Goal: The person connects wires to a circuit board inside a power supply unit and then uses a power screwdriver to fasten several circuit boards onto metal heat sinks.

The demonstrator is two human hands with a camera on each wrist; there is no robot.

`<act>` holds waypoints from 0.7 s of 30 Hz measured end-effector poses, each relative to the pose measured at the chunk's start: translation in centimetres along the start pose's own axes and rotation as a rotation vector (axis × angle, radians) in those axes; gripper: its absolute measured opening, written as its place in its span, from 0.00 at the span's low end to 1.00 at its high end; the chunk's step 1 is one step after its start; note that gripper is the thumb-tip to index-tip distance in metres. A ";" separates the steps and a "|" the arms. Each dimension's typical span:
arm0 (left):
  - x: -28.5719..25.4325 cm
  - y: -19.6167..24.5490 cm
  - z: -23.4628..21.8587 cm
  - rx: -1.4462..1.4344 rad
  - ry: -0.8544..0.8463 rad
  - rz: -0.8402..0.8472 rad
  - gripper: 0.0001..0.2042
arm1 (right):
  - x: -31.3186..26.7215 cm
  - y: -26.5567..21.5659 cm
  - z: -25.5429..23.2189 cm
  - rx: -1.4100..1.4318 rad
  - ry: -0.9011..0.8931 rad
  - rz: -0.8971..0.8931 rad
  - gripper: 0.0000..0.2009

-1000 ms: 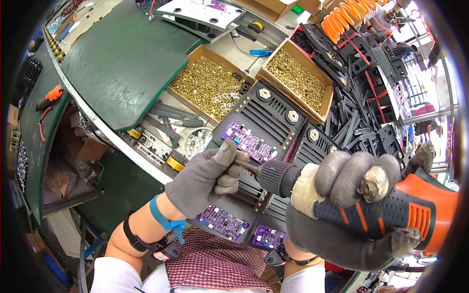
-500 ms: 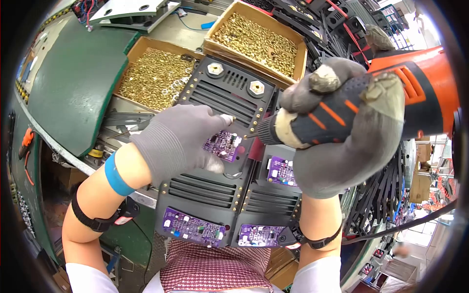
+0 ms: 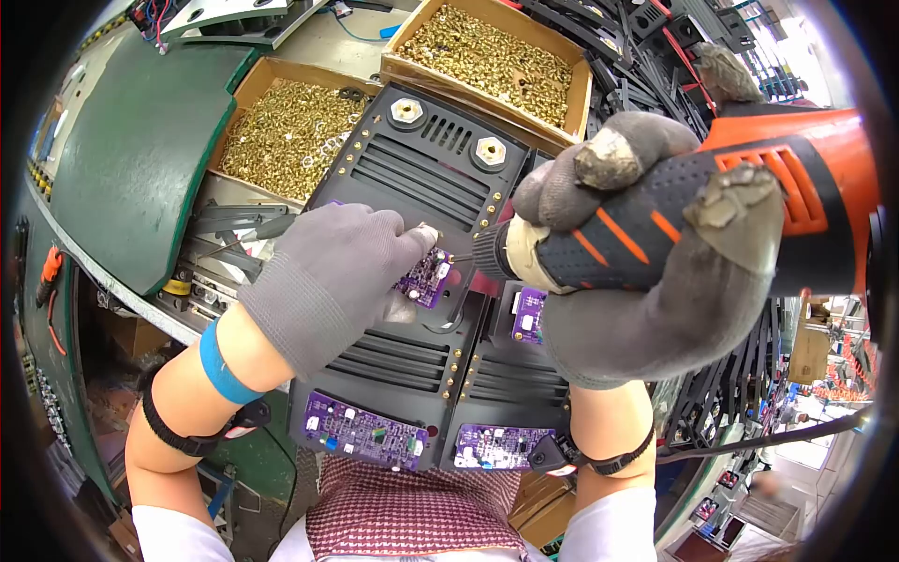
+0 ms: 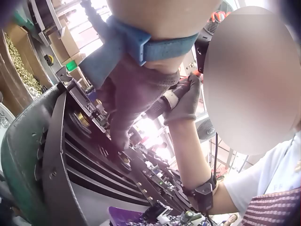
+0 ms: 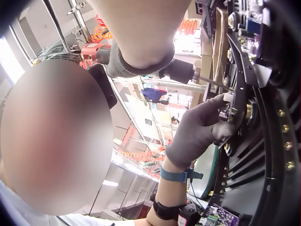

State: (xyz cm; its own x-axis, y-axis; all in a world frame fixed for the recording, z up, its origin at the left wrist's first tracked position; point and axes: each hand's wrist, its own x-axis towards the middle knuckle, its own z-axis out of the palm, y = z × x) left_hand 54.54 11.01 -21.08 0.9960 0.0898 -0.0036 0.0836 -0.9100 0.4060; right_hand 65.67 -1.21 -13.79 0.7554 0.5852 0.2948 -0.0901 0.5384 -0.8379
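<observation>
My gloved right hand [image 3: 618, 332] grips an orange and black power screwdriver [image 3: 623, 229], pointed left. Its thin bit [image 3: 461, 258] reaches the right end of a purple circuit board [image 3: 433, 281], which lies on a slotted black panel [image 3: 417, 173]. Over this board lies my gloved left hand [image 3: 323, 267], index finger beside the bit's tip and thumb at the near edge, holding the board between them; the palm hides much of it. In the right wrist view, the bit tip meets the board close to the left fingertips [image 5: 228, 97]. Any screw under the tip is hidden.
More black panels with purple boards [image 3: 365, 431] lie nearer my body and to the right. Two cardboard boxes of small brass parts [image 3: 290, 126] [image 3: 487, 61] stand behind. Black strips and frames crowd the right. A green mat [image 3: 140, 159] covers the left side.
My left hand has moved from pinching something small at the bit's tip down onto the board. The screwdriver has swung round and its bit has come down to the board's right end.
</observation>
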 end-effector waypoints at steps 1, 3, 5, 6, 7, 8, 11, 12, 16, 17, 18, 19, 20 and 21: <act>-0.1 0.0 0.1 0.002 0.001 -0.004 0.20 | 0.0 0.5 -0.8 0.003 -0.003 0.001 0.25; -0.2 0.0 0.2 0.022 0.006 0.012 0.19 | 0.5 1.8 -2.4 -0.289 -0.083 -0.125 0.25; -0.1 0.0 0.1 0.044 -0.006 0.005 0.18 | -0.1 1.3 -1.1 -0.329 0.026 -0.059 0.24; -0.1 0.1 0.1 0.067 -0.017 -0.007 0.17 | -0.2 1.0 -0.3 -0.367 0.131 0.010 0.24; -0.1 0.2 0.0 0.069 -0.012 -0.013 0.17 | 0.1 0.9 -0.3 -0.364 0.122 0.009 0.24; -0.1 0.3 -0.1 0.081 -0.028 -0.005 0.18 | 0.6 0.8 -0.7 -0.449 0.014 -0.027 0.22; 0.2 0.3 0.0 0.072 -0.045 0.000 0.18 | 1.7 0.8 -1.4 -0.615 -0.221 -0.117 0.20; 0.2 0.2 0.2 0.046 -0.058 -0.001 0.17 | 1.7 1.2 -1.6 -0.571 -0.234 -0.075 0.19; 0.2 -0.3 -0.2 0.056 -0.046 0.049 0.18 | 1.6 1.6 -1.2 -0.487 -0.210 -0.003 0.20; 0.4 -0.4 -0.7 0.005 -0.103 0.011 0.23 | 1.6 1.4 -0.8 -0.499 -0.156 -0.021 0.21; 0.7 -0.4 -1.1 -0.046 -0.159 -0.025 0.27 | 1.6 1.3 -0.7 -0.514 -0.100 -0.039 0.22; 1.0 -0.7 -1.3 -0.047 -0.163 -0.023 0.27 | 1.6 1.4 -0.7 -0.515 -0.097 -0.037 0.22; 1.2 -1.0 -1.5 -0.082 -0.164 0.004 0.28 | 1.7 1.4 -0.8 -0.111 -0.044 0.067 0.23; 1.4 -1.2 -1.8 -0.117 -0.164 0.030 0.29 | 1.8 1.5 -0.9 0.294 0.008 0.168 0.24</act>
State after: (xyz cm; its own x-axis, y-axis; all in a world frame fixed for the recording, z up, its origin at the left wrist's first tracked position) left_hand 55.81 12.97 -19.98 0.9908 -0.0124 -0.1350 0.0590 -0.8572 0.5116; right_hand 67.46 0.16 -14.94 0.7195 0.6761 0.1591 -0.3958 0.5873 -0.7060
